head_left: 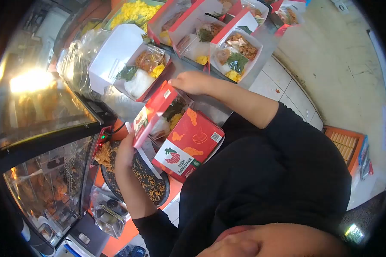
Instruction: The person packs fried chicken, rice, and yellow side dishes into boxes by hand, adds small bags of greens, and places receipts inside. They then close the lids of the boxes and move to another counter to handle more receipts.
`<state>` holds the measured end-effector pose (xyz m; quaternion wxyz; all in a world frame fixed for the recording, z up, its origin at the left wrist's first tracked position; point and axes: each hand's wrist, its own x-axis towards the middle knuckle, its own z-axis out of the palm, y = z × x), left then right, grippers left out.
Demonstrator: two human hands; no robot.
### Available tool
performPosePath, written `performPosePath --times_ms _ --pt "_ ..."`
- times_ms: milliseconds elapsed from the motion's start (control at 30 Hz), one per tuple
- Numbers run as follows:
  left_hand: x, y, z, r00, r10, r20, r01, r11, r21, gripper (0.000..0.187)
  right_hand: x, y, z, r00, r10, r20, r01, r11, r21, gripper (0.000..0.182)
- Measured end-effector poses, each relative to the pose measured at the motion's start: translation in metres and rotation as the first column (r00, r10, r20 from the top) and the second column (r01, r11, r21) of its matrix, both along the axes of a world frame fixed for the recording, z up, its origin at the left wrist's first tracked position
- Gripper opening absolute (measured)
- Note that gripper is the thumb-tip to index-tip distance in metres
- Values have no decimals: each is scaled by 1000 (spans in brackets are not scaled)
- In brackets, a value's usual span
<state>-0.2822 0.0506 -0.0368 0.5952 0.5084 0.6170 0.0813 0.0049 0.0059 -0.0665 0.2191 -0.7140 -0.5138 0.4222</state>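
A red-and-white cardboard meal box [199, 135] stands in front of me with its lid [152, 113] partly raised. Through the gap show white rice, dark green leaves and something yellow. My right hand [191, 82] has its fingers closed on the far upper corner of the lid. At the lid's other end, my left hand [125, 150] grips the edge, its fingers partly hidden. Just beyond, an open meal box [111, 64] holds rice [139, 84], green leaves, a bagged brown food and yellow pieces.
More open filled boxes [240, 53] line the metal counter near a tray of yellow food [135, 15]. A lit glass display cabinet [47, 120] stands at left. A dark pan with crumbs [150, 184] lies below my left forearm. A clear plastic bag [79, 64] sits beside the open box.
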Motion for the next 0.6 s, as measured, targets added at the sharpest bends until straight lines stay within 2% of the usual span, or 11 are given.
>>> performPosePath --times_ms 67,100,200,233,300,433,467,500,533,567,600 --pt "-12 1 -19 988 -153 0 153 988 8 47 0 -6 -1 986 121 115 -118 993 -26 46" --pt "-11 -1 -18 988 -157 -2 157 988 4 47 -1 -10 0 987 116 112 -114 993 -29 46" --pt "0 -12 -14 936 -203 -288 262 948 183 48 -8 -23 3 1000 -17 -22 18 999 33 40" --pt "-1 -13 -17 935 -206 -287 264 948 180 48 -9 -25 -3 1000 -19 -21 20 999 30 40" --pt "-4 -13 -26 986 -80 -147 112 969 220 47 -13 -25 -20 968 -140 -208 175 972 157 41" --pt "2 -16 -24 999 -46 -20 50 954 297 50 -10 -21 -26 947 -102 -303 138 985 101 45" --pt "17 -20 -7 854 -140 -502 345 874 343 53 -10 -24 -18 981 -49 -187 66 994 89 47" --pt "29 -26 4 491 -130 -861 610 758 233 55 -10 -26 -12 998 9 -67 -4 997 73 49" --pt "31 -31 0 402 -17 -915 628 733 262 60 -11 -28 -16 998 15 -64 -10 997 78 49" --pt "27 -32 -5 406 -11 -914 624 734 268 60 -11 -31 -23 998 55 34 -59 986 154 50" --pt "22 -32 -11 486 99 -868 690 567 451 61 -10 -33 -30 987 85 133 -114 968 223 51"
